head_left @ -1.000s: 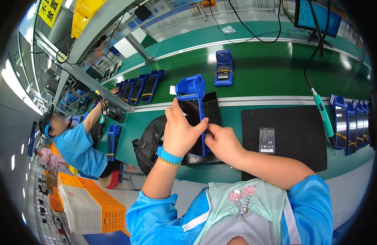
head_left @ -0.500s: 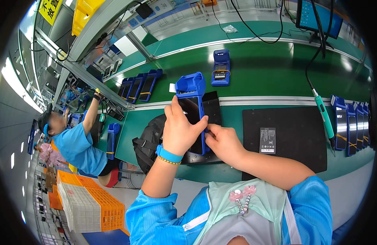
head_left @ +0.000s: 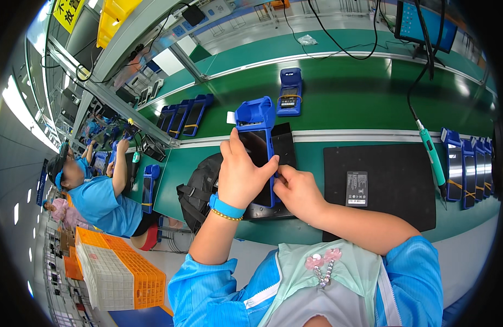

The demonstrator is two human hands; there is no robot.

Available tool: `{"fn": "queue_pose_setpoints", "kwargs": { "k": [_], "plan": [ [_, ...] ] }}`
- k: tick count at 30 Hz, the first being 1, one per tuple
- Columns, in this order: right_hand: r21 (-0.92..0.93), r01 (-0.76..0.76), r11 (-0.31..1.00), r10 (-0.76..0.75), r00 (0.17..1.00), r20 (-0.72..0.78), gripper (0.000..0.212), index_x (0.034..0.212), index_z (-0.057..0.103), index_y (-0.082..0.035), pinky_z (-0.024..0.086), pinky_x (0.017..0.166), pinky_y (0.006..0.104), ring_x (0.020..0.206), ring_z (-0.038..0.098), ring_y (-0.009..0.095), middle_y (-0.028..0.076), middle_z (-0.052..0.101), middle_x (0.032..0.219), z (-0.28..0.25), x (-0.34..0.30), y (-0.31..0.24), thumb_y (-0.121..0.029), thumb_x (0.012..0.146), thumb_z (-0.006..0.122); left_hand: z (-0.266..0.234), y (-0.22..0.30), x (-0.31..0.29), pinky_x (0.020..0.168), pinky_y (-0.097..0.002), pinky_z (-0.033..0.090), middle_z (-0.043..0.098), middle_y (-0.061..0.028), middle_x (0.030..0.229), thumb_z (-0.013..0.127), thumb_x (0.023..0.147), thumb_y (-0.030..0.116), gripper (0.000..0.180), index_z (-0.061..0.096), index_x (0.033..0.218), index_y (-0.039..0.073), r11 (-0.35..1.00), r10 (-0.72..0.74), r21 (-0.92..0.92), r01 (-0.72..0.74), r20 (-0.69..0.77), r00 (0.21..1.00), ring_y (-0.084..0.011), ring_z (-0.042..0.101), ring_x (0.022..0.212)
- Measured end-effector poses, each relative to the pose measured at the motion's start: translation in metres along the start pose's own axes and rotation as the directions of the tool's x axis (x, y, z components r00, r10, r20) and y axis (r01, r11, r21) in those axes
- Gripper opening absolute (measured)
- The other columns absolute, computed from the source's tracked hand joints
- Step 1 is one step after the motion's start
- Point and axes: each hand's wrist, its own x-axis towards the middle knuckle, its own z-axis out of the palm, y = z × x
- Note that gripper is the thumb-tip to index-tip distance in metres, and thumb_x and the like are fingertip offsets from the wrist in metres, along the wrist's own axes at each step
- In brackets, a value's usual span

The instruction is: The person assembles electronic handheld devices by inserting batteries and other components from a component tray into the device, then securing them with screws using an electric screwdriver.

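Green workbench (head_left: 176,170), black mat (head_left: 395,185) (broad and flat), black bag (head_left: 201,188) farther left, blue-cased devices (head_left: 469,175) at far right

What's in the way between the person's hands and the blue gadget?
Nothing that I can see: the left hand is holding the blue gadget, and the right hand has its fingertips at the gadget's right edge.

Head-worn wide fisheye view; looks down and forward, close over the hands (head_left: 241,175), onto the workbench (head_left: 178,163)

Blue devices (head_left: 289,92) on the green belt (head_left: 360,92) have slid left; a co-worker's arm (head_left: 120,171) has drawn back.
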Motion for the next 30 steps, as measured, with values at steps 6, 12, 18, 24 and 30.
{"fn": "queue_pose_setpoints", "kwargs": {
  "k": [6, 12, 18, 24, 30],
  "plan": [
    [0.042, -0.038, 0.998, 0.038, 0.999, 0.005, 0.019, 0.102, 0.063, 0.007, 0.054, 0.063, 0.0430, 0.069, 0.069, 0.037, 0.023, 0.069, 0.079, -0.004, -0.002, 0.000, -0.008, 0.090, 0.060, 0.000, 0.003, 0.002, 0.081, -0.0426, 0.057, 0.050, -0.0258, 0.120, 0.085, 0.073, 0.036, 0.100, 0.033, 0.144, -0.012, 0.999, -0.037, -0.040, 0.038, 0.015, 0.999, -0.0406, 0.063, 0.100],
    [0.113, -0.078, 0.991, 0.068, 0.994, 0.084, 0.026, 0.115, 0.065, 0.005, 0.054, 0.065, 0.0326, 0.071, 0.070, 0.021, 0.015, 0.073, 0.087, -0.012, -0.008, -0.015, -0.010, 0.093, 0.066, -0.007, -0.024, 0.012, 0.079, -0.0358, 0.057, 0.055, -0.0208, 0.117, 0.085, 0.076, 0.029, 0.096, 0.033, 0.146, -0.012, 0.845, -0.163, -0.468, 0.257, 0.233, 0.959, -0.0289, 0.066, 0.102],
    [0.252, 0.057, 0.966, -0.061, 0.998, 0.008, 0.018, 0.107, 0.066, 0.001, 0.052, 0.063, 0.0339, 0.071, 0.067, 0.020, 0.012, 0.071, 0.090, -0.009, -0.016, -0.016, -0.009, 0.093, 0.066, -0.007, -0.041, 0.008, 0.083, -0.0376, 0.059, 0.058, -0.0145, 0.118, 0.074, 0.085, 0.022, 0.080, 0.033, 0.149, -0.002, 0.214, 0.008, -0.843, 0.494, 0.507, 0.862, -0.0272, 0.067, 0.106],
    [0.135, 0.150, 0.979, -0.157, 0.987, 0.039, 0.010, 0.099, 0.066, -0.001, 0.051, 0.061, 0.0336, 0.068, 0.065, 0.019, 0.011, 0.068, 0.087, -0.022, -0.020, -0.040, -0.008, 0.092, 0.068, -0.003, -0.041, -0.001, 0.090, -0.0445, 0.059, 0.060, -0.0172, 0.118, 0.073, 0.086, 0.028, 0.074, 0.038, 0.144, -0.002, 0.079, 0.160, -0.870, 0.486, 0.492, 0.856, -0.0336, 0.065, 0.113],
    [0.393, -0.129, 0.910, 0.072, 0.985, 0.156, 0.013, 0.097, 0.069, 0.001, 0.052, 0.064, 0.0288, 0.071, 0.065, 0.011, 0.007, 0.070, 0.085, -0.018, -0.018, -0.034, -0.011, 0.093, 0.070, 0.002, -0.035, -0.002, 0.092, -0.0455, 0.058, 0.060, -0.0191, 0.121, 0.076, 0.084, 0.029, 0.079, 0.036, 0.144, -0.003, 0.052, 0.203, -0.896, 0.441, 0.442, 0.874, -0.0353, 0.064, 0.115]
  ]
}}
